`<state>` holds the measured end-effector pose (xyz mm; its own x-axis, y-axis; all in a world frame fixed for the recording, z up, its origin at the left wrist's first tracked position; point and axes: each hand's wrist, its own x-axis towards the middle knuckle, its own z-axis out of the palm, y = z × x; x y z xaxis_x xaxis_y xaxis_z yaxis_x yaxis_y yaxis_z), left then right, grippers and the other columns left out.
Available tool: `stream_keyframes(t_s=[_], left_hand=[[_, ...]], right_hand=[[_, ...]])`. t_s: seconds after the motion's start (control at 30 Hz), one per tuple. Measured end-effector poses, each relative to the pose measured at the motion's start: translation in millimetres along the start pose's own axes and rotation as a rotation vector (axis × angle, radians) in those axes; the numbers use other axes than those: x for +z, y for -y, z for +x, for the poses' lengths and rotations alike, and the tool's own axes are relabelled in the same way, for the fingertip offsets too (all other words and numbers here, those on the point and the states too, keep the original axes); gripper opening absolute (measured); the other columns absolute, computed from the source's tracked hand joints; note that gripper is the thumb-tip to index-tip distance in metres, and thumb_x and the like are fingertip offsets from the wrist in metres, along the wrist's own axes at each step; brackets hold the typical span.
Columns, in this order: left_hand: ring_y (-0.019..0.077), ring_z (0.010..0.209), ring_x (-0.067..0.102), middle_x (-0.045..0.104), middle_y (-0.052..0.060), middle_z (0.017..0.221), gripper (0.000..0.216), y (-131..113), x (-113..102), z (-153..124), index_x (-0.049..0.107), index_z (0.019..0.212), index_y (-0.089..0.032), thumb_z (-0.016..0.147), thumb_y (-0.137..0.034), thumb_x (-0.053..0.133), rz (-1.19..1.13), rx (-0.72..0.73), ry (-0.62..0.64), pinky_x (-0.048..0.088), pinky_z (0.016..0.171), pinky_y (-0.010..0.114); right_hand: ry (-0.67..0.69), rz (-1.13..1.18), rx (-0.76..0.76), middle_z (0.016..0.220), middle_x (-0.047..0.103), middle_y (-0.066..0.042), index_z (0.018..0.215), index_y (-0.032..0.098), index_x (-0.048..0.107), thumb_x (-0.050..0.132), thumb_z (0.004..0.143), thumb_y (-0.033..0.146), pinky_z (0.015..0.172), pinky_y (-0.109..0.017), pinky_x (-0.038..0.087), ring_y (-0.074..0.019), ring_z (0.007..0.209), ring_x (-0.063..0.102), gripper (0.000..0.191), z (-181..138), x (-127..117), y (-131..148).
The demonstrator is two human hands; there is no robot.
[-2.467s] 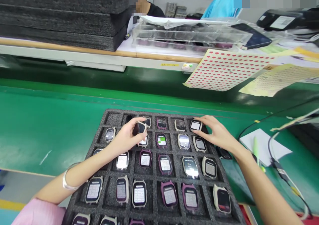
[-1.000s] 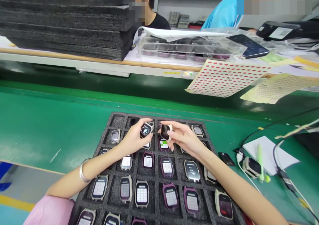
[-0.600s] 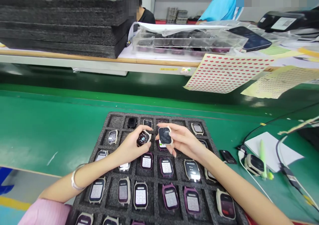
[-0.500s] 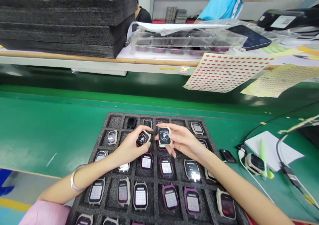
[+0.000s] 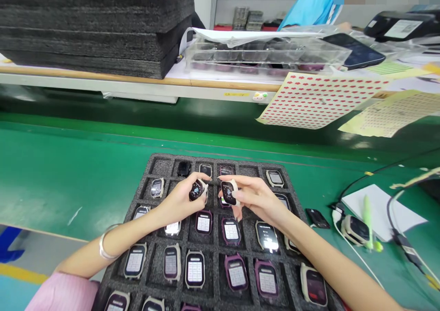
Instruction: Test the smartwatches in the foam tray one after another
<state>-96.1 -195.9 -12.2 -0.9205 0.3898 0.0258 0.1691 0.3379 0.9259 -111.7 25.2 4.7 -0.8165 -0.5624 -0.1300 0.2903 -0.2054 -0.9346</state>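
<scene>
My left hand (image 5: 188, 196) is closed around a smartwatch body (image 5: 196, 190) with a pale case, its lit dial turned partly toward me. Between the fingers and thumb of my right hand (image 5: 253, 194) is a second strapless smartwatch (image 5: 228, 193), also pale-cased, with a lit dark face. Both hands hover over a black foam tray (image 5: 210, 244) divided into square pockets. Many pockets hold watch bodies, such as a purple one (image 5: 236, 273) and a beige one (image 5: 195, 269), several with white grids on screen. My hands hide part of the upper pockets.
Stacked black foam (image 5: 103, 31) stands on the shelf beside clear plastic trays (image 5: 264, 56) and a phone (image 5: 354, 49). A sticker sheet (image 5: 319, 100) hangs over the shelf edge. Right of the tray lie cables, another watch (image 5: 356, 230) and white paper (image 5: 381, 210). A person's blue sleeve (image 5: 307, 3) shows behind.
The watch in my right hand has tilted so its face turns more sideways. The left-hand watch has turned slightly. The whole view has shifted a little.
</scene>
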Motion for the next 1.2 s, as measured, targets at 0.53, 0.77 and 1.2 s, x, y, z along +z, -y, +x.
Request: stream_keyframes(t_s=[0.53,0.77,1.2], left_hand=[[0.0152,0.082,0.056,0.06,0.002,0.094,0.038,0.6,-3.5,0.1,0.048,0.117,-0.02,0.08,-0.016,0.054,0.02,0.039,-0.016,0.044,0.077,0.025],[0.0153,0.083,0.057,0.061,0.002,0.096,0.035,0.7,-2.6,1.6,0.051,0.113,-0.019,0.078,-0.016,0.055,0.011,0.028,-0.002,0.044,0.078,0.025],[0.0138,0.077,0.054,0.058,0.0,0.089,0.036,-0.2,-4.5,0.3,0.052,0.111,-0.019,0.075,-0.013,0.052,0.006,0.025,-0.04,0.042,0.072,0.023]], right_hand=[[-0.006,-0.136,0.001,0.069,0.069,-0.003,0.121,0.013,0.06,0.068,0.08,0.023,0.05,-0.026,0.055,-0.0136,0.048,0.065,0.042,-0.1,-5.2,-2.1],[0.007,-0.125,0.024,0.072,0.068,-0.003,0.119,0.013,0.062,0.068,0.08,0.023,0.049,-0.025,0.055,-0.0135,0.05,0.064,0.04,2.0,-5.6,-5.7],[-0.048,-0.124,0.02,0.092,0.071,-0.009,0.118,0.014,0.062,0.07,0.078,0.026,0.048,-0.025,0.056,-0.0119,0.05,0.064,0.043,-0.6,-2.8,0.0]])
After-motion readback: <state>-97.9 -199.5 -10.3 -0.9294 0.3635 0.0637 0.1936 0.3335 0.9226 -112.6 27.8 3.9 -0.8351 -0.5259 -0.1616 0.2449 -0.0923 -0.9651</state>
